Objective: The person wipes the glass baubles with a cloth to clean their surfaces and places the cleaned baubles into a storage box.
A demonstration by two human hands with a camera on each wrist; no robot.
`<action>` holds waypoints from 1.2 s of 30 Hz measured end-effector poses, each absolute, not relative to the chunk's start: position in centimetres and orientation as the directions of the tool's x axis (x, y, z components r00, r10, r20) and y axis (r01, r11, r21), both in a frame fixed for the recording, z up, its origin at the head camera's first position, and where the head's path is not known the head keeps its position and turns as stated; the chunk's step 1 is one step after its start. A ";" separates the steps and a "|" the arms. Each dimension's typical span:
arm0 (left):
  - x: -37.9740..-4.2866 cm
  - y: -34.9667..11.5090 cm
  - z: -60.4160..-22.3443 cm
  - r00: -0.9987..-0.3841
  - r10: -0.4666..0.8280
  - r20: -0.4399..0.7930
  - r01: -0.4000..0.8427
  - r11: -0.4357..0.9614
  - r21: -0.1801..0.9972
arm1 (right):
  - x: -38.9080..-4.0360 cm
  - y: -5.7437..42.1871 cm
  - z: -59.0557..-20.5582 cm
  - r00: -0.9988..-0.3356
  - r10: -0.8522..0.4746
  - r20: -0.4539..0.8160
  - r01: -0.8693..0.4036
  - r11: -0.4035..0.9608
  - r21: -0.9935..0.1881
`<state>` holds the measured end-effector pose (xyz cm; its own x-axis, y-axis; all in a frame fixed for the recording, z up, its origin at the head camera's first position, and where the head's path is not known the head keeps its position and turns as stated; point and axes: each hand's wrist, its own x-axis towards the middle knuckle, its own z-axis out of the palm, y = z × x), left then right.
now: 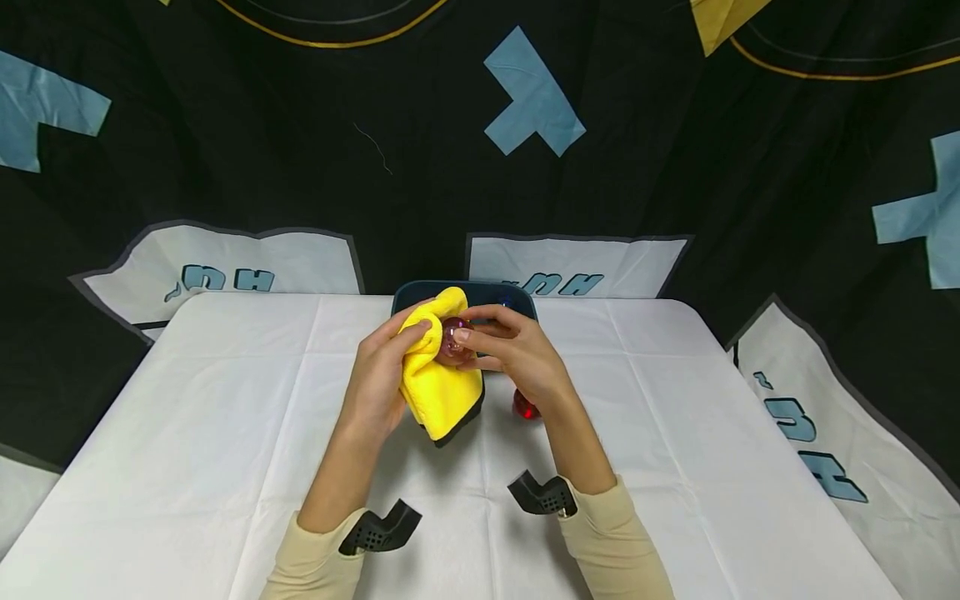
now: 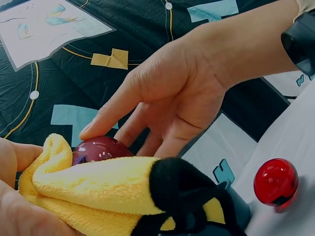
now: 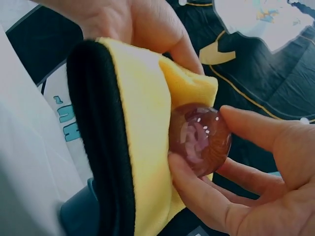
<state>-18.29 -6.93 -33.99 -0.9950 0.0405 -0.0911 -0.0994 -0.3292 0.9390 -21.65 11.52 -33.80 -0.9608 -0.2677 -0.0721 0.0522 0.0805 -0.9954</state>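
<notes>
My left hand (image 1: 380, 375) grips a yellow cloth (image 1: 442, 396) with a black edge, its thumb lying over a fold. Against the cloth sits a clear purple-pink glass ball (image 3: 201, 140), which my right hand (image 1: 521, 350) pinches between thumb and fingertips. In the left wrist view the ball (image 2: 101, 149) shows partly behind the cloth (image 2: 98, 184). Both hands are raised in front of a dark blue bin (image 1: 420, 289), whose near side they largely hide. A red glass ball (image 2: 276, 182) rests on the table beside the bin, partly behind my right wrist in the head view.
A white cloth covers the table (image 1: 637, 433). Behind it hangs a black curtain (image 1: 420, 167) with light blue and yellow patches. Something blue (image 1: 506, 302) shows inside the bin. Each wrist carries a black camera mount (image 1: 382, 529).
</notes>
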 end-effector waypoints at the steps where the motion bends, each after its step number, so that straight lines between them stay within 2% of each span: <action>1: -18.3 -7.0 -34.0 -0.995 0.040 -0.088 -0.097 -0.336 0.937 | -21.6 11.5 -33.7 -0.958 -0.277 -0.070 0.053 0.067 -0.996; 7: -18.3 -7.3 -33.9 -0.997 0.037 -0.074 -0.083 -0.353 0.932 | -21.4 11.8 -33.4 -0.938 -0.338 -0.081 0.055 0.086 -0.995; 16: -18.3 -7.2 -33.9 -0.995 0.016 -0.094 -0.094 -0.312 0.945 | -21.7 11.7 -33.6 -0.955 -0.266 -0.130 0.106 0.100 -0.989; 23: -18.2 -7.1 -33.8 -0.996 0.022 -0.091 -0.093 -0.306 0.947 | -21.9 11.7 -33.9 -0.961 -0.244 -0.131 0.099 0.139 -0.985; 31: -18.4 -7.4 -33.9 -0.996 0.036 -0.082 -0.090 -0.327 0.941 | -21.5 11.3 -33.8 -0.965 -0.249 -0.086 0.069 0.076 -0.995; 36: -18.4 -7.5 -33.9 -0.996 0.028 -0.088 -0.093 -0.313 0.945 | -21.3 11.7 -33.5 -0.947 -0.311 -0.082 0.063 0.072 -0.995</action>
<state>-18.39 -7.45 -33.87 -0.9957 0.0283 -0.0884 -0.0928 -0.3127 0.9453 -21.29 11.70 -33.53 -0.9467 -0.3114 -0.0824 0.0628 0.0723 -0.9954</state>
